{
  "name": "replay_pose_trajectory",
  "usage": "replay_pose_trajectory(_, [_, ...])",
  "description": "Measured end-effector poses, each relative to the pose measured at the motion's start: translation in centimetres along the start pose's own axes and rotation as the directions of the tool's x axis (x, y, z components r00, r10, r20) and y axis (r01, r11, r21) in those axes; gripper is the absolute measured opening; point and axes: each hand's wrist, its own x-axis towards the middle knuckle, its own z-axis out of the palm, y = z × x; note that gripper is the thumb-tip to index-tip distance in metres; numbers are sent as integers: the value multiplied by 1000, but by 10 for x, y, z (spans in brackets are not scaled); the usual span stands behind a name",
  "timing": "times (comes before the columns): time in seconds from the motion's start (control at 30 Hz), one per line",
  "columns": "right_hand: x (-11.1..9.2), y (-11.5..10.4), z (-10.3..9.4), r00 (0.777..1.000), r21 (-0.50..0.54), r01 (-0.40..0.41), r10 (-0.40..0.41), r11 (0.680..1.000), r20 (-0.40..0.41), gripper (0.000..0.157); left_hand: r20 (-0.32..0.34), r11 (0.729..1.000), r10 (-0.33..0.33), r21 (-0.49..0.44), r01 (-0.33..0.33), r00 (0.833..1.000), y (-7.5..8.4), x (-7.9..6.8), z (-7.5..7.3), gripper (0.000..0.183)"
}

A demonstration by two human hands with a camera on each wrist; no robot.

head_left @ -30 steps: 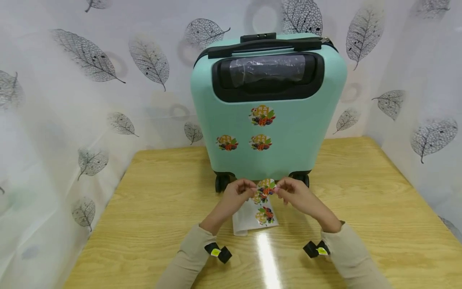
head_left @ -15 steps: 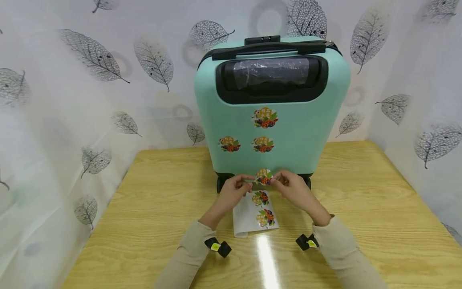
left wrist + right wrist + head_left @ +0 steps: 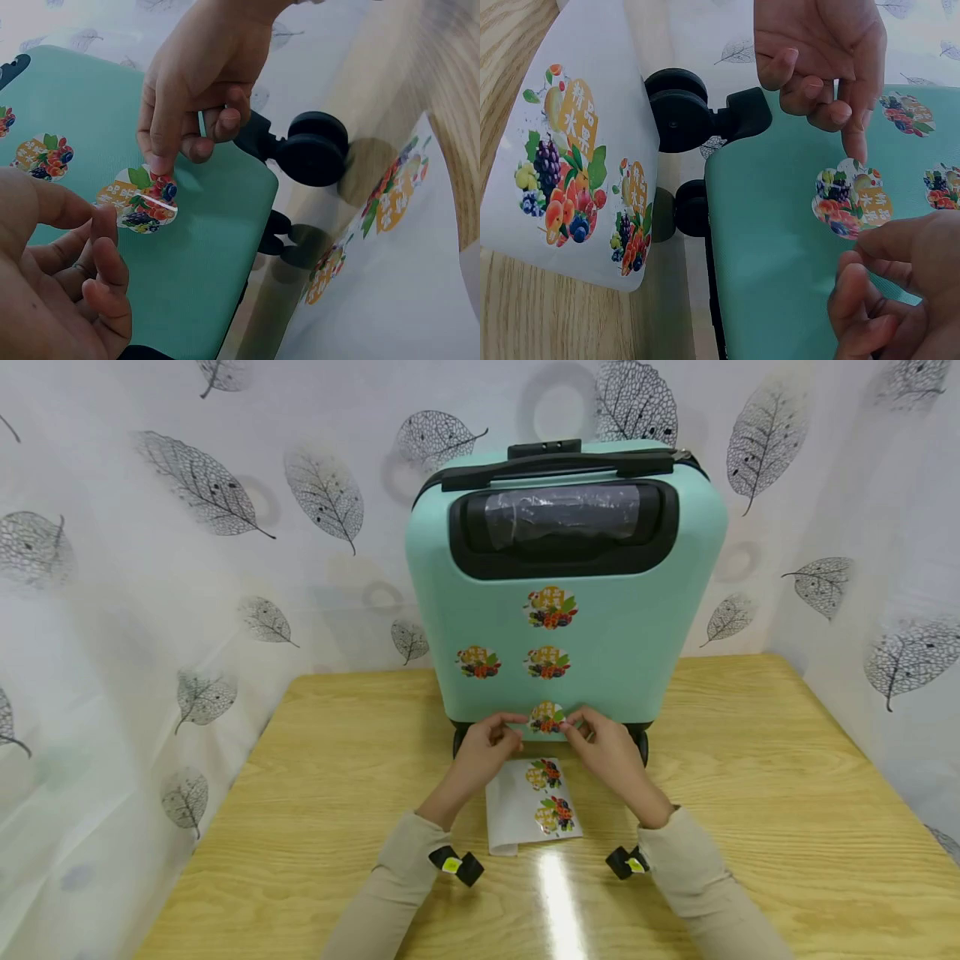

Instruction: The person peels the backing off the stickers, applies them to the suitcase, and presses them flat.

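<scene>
A round fruit sticker (image 3: 547, 717) lies against or just in front of the lower face of a mint-green suitcase (image 3: 622, 635); any gap behind it cannot be told. My left hand (image 3: 484, 752) pinches its left edge between thumb and index finger, as the left wrist view shows, the other fingers curled loosely. Opposite, my right hand (image 3: 606, 752) pinches the right edge with thumb and index fingertips. Higher on the suitcase are three matching stickers, including one (image 3: 551, 607) near the top and one (image 3: 477, 662) at left. Below the hands rests a white sticker sheet (image 3: 510, 802) bearing two stickers.
The suitcase stands upright on a wooden table (image 3: 337, 777), its black wheels (image 3: 679, 112) near the sheet. A black handle (image 3: 562, 464) crosses its top. Behind and beside the table hangs a white curtain (image 3: 225, 577) with leaf prints. Each sleeve carries a black wrist device.
Both hands have lifted the sticker off the area above the sheet and moved it up and forward to the suitcase's lower face. The sheet stays on the table.
</scene>
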Motion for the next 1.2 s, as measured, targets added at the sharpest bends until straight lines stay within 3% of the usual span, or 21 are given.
replay_pose_trajectory(0.37, [0,0,4,999,-64,17,-20,998,-50,13,-26,1000,-23,21,23,999,1,4,0,30])
replay_pose_trajectory(0.6, [3,0,6,998,-70,-7,3,998,-57,15,-24,998,-7,67,8,1000,37,-10,-3,32])
replay_pose_trajectory(0.8, [2,0,7,997,-72,5,-11,997,-77,14,-41,997,-17,79,20,999,9,4,1,31])
replay_pose_trajectory(0.9, [2,1,7,995,-80,19,-26,997,-94,15,-43,996,-19,82,22,999,4,6,2,31])
replay_pose_trajectory(1.07, [3,1,8,994,-92,29,-39,995,-107,14,-39,996,-7,86,10,999,6,5,1,31])
replay_pose_trajectory(1.2, [3,2,9,995,-98,26,-35,995,-97,14,-27,996,3,90,0,1000,24,-4,-1,32])
